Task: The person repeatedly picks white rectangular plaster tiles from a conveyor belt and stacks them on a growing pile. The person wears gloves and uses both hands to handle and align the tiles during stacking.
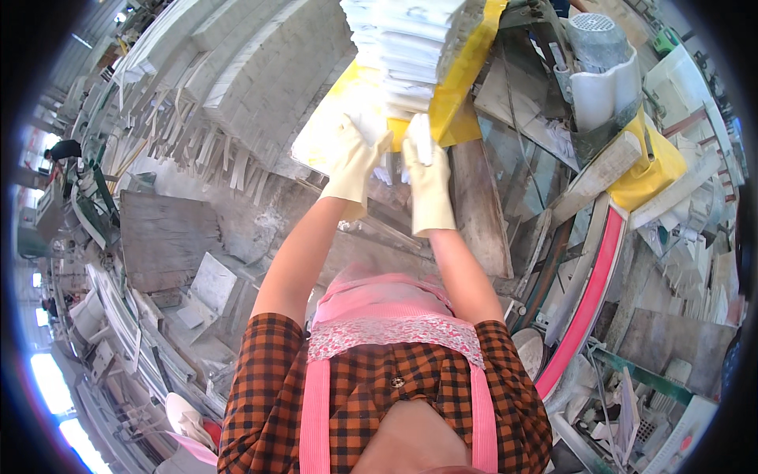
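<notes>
Both my hands wear cream rubber gloves and reach forward to a stack of white stone strips [407,59] at the top centre. Yellow sheeting [466,75] lies beneath and along the right side of the stack. My right hand [429,170] is closed on a narrow white strip [421,134] standing up between thumb and fingers, just in front of the stack. My left hand [353,162] is beside the brightly lit yellow sheet, thumb and fingers apart. Its fingertips are washed out by glare. Small pale pieces show between the two gloves, too blurred to name.
Long stone slabs [260,63] lean in rows at the far left. A wooden plank [482,209] runs right of my hands. Further right are a grey motor-like machine [596,39], a yellow cloth [651,162] and a curved pink-red band [584,304]. A grey board [170,237] lies left.
</notes>
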The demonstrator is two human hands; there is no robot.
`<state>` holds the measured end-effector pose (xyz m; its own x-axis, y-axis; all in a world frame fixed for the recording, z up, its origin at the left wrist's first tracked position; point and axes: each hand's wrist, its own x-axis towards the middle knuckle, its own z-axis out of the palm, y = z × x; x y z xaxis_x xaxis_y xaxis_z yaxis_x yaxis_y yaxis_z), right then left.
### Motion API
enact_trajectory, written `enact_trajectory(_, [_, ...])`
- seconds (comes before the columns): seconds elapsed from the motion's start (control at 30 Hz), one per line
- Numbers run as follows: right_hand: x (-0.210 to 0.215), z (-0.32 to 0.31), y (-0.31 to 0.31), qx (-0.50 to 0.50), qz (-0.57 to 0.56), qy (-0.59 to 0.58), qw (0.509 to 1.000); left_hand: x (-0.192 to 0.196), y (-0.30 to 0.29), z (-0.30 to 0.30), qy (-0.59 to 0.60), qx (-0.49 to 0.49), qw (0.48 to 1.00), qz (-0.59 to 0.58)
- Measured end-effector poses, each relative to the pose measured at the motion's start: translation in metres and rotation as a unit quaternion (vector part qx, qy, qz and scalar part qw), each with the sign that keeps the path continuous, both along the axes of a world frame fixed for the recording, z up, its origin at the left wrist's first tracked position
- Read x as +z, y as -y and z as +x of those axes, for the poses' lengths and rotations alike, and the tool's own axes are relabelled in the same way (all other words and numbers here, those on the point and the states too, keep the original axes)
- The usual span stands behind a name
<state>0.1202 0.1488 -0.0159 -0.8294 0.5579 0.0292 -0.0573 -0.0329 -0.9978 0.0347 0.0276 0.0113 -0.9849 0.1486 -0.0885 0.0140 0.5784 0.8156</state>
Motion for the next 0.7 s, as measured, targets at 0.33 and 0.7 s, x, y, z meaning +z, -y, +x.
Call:
enact_trajectory(0.33, [-0.033,-0.024,0.019,0.12,0.019,-0.043,0.992,-0.001,0.002,-0.012,-0.037,-0.011,0.996,-0.078])
enact_trajectory(0.7, [-0.033,0.025,0.025,0.145,0.291,0.139,0.935,0.012,-0.036,0.009,-0.11,-0.035,0.937,-0.331])
